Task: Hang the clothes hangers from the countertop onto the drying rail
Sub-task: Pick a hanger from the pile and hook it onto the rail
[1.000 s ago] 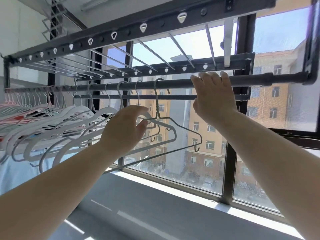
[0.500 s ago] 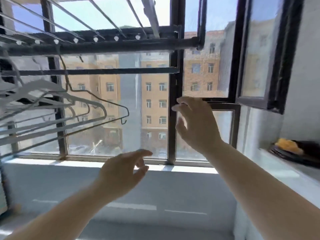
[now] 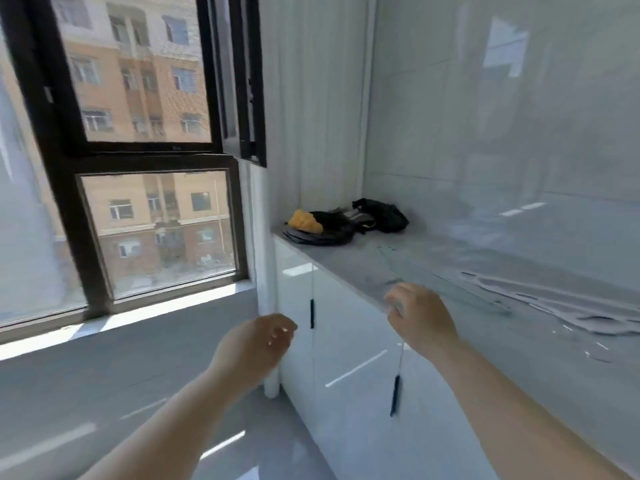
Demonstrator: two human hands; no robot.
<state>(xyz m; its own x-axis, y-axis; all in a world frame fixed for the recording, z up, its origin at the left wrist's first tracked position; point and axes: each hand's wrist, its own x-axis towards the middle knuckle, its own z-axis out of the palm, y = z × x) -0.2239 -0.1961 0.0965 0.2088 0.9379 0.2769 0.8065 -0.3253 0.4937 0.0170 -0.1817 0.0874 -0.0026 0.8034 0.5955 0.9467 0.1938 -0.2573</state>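
My left hand [image 3: 256,344]: loosely curled, empty.
My right hand [image 3: 420,320]: fingers bent, beside hangers [image 3: 540,299] on surface [image 3: 346,266]; grip unclear.

left hand [image 3: 258,344] dropped from hung hangers, right hand [image 3: 420,320] off rail, now at countertop [image 3: 346,268] edge

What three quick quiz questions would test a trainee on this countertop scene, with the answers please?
1. Which hand is nearer the hangers on the countertop?
2. True or false: the left hand grips a hanger.
3. The yellow item lies: A) at the countertop's window end; B) on the floor; C) on the windowsill.
Key: 1 the right hand; 2 false; 3 A.
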